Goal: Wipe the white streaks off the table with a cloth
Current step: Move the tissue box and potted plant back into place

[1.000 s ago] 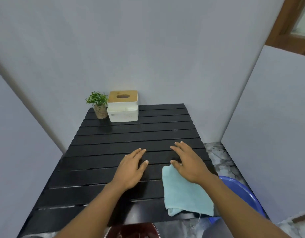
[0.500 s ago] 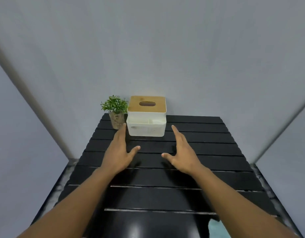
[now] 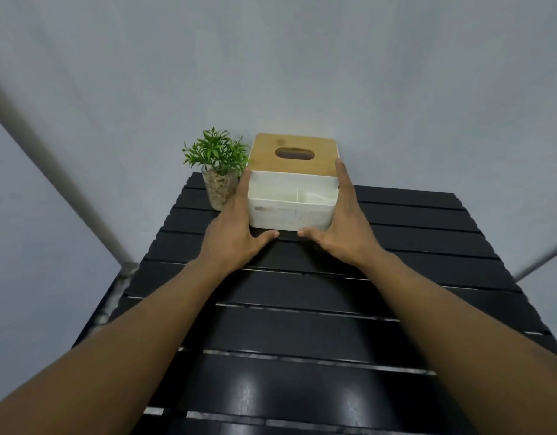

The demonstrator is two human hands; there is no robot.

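Head view: the left hand (image 3: 236, 229) and right hand (image 3: 344, 229) bracket a white tissue box (image 3: 291, 211). Their fingers (image 3: 244, 189) are straight and pressed flat against its two side walls, and the thumbs are splayed wide along its lower front edge; neither hand curls round anything. This looks like clearing the box so the bench (image 3: 302, 328) beneath can be wiped. To do it well, squeeze evenly from both sides and lift straight up rather than drag, since the smooth plastic walls give little purchase and may slip. Keep the box level, as the flat bamboo lid (image 3: 294, 166) with its oval slot may only sit loose. Just outside the left fingers, almost touching them, a small leafy plant (image 3: 219, 150) stands in a pebble-filled glass pot (image 3: 219, 191) that a careless sweep could tip. Behind the wrists, toward the person, whitish streaks (image 3: 302, 359) run along the edges of the bench's glossy black slats. The cloth is nowhere in view, so it must be fetched before any wiping.
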